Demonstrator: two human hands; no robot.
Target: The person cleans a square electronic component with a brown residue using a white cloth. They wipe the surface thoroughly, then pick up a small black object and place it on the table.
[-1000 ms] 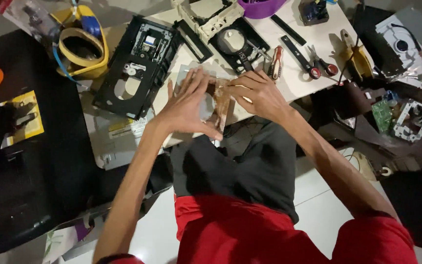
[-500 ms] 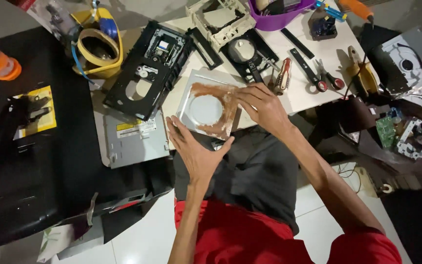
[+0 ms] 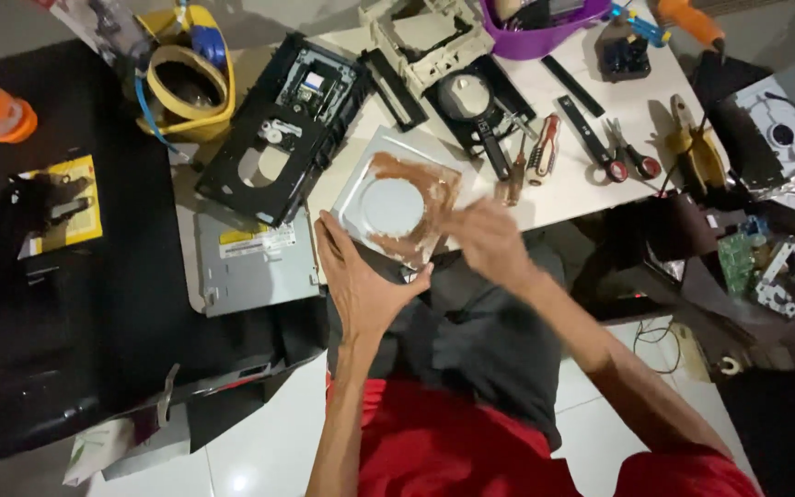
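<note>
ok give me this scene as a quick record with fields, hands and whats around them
left hand: holds the near-left corner of a square metal cover plate
right hand: blurred, at the plate's right edge; grip unclear
plate: silvery, round recess, rust-brown stains on the right
left of plate: black drive chassis above a grey closed drive
behind plate: screwdriver, scissors, on a white table
far left: yellow tape roll
</note>
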